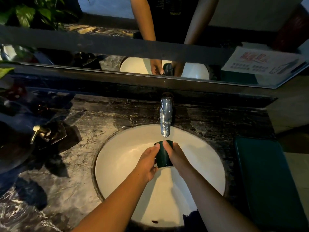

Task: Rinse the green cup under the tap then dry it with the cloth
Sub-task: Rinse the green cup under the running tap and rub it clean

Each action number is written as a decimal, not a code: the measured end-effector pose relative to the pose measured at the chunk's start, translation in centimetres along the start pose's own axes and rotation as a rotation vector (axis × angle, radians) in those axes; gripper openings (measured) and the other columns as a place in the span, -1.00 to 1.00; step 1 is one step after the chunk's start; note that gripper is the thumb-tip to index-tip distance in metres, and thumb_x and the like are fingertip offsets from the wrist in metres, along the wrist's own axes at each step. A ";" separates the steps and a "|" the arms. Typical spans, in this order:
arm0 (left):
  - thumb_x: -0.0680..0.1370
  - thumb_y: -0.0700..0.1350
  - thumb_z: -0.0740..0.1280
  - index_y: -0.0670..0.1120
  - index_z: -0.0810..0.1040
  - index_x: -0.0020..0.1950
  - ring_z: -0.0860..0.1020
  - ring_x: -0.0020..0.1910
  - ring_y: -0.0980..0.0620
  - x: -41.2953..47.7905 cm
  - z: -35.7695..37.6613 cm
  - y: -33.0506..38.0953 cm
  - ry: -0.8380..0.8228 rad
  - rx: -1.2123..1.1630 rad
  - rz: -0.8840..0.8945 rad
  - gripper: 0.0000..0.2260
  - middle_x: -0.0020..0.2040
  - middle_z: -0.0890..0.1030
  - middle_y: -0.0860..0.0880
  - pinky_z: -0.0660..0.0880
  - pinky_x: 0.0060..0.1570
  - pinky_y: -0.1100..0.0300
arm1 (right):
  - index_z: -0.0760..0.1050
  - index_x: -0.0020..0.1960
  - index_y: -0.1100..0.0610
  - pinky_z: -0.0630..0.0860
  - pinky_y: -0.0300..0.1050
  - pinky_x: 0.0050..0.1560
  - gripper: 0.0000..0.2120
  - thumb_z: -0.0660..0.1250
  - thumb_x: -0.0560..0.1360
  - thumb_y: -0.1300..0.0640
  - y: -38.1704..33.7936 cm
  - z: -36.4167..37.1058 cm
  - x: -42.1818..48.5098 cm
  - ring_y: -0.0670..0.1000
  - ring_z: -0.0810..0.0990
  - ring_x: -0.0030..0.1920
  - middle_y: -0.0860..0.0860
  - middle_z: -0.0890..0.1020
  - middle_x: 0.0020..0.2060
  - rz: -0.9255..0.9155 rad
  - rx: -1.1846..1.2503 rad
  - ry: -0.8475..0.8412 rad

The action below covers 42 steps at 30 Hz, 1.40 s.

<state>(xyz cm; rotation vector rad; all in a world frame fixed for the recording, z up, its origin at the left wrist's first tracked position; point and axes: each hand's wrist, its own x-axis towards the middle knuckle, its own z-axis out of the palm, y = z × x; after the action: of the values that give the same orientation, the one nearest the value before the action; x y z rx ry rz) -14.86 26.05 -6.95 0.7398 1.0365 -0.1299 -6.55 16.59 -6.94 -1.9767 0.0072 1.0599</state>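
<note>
- The left hand (pixel 147 162) grips the smooth, tapered green cup (pixel 164 156) at its 9 o'clock side, and the right hand (pixel 178 157) at 3 o'clock
- The cup is just below the chrome tap (pixel 165 118) spout, over the round glossy white basin (pixel 120 158)
- Veined dark marble counter (pixel 80 173) rings the basin

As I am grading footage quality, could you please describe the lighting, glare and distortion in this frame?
Head view: dim light; the white basin is brightest; glare streaks the chrome tap; the green cup, gripped by the left hand and right hand, reads nearly black; arm shadows cross the basin; wide-angle distortion stretches the marble counter.
</note>
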 end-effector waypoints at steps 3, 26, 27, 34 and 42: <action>0.65 0.12 0.27 -0.06 0.50 0.32 0.62 0.18 -0.14 0.3 0.2 0.2 -0.022 -0.005 0.003 -0.66 0.24 0.62 -0.16 0.62 0.00 -0.05 | 0.48 0.24 0.09 0.61 0.10 0.19 -0.36 0.24 0.49 -0.43 -0.1 0.5 0.8 0.04 0.67 0.05 0.07 0.66 0.06 -0.051 0.007 0.013; 0.67 0.28 0.00 0.00 0.52 0.30 0.70 0.03 -0.12 -0.2 1.0 0.2 -0.014 0.120 0.030 -0.51 0.15 0.67 -0.18 0.67 0.02 -0.10 | 0.58 0.14 0.15 0.60 0.02 0.15 -0.47 0.06 0.67 -0.25 -1.0 1.1 1.0 0.14 0.68 0.04 0.16 0.69 0.01 0.141 0.158 0.017; 0.67 0.29 0.00 0.00 0.52 0.29 0.70 0.03 -0.12 -0.2 1.1 0.2 -0.013 0.123 0.032 -0.51 0.15 0.67 -0.18 0.67 0.03 -0.11 | 0.59 0.17 0.14 0.62 0.05 0.17 -0.47 0.13 0.63 -0.29 -0.9 1.1 1.1 0.14 0.69 0.05 0.15 0.70 0.03 0.132 0.146 0.005; 0.67 0.29 0.00 -0.01 0.55 0.26 0.72 -0.03 -0.15 -0.3 1.1 0.3 0.008 0.105 0.004 -0.50 0.09 0.70 -0.20 0.69 -0.08 -0.07 | 0.60 0.15 0.09 0.63 0.13 0.21 -0.46 0.23 0.54 -0.35 -1.5 1.2 1.2 0.19 0.70 0.06 0.17 0.71 0.04 0.203 0.189 -0.033; 0.69 0.26 -0.01 -0.06 0.54 0.21 0.71 -0.08 -0.15 -0.3 1.0 0.7 0.051 0.092 -0.069 -0.50 0.06 0.69 -0.21 0.67 -0.18 -0.01 | 0.56 0.03 0.06 0.60 0.11 0.23 -0.57 0.04 0.70 -0.19 -1.7 1.2 1.1 0.21 0.68 0.10 0.22 0.68 0.08 0.307 0.354 0.006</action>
<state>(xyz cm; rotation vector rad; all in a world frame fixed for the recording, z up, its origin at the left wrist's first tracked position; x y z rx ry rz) -14.02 25.90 -6.11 0.7946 1.1109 -0.2206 -6.03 18.85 -6.80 -1.6872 0.4829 1.1559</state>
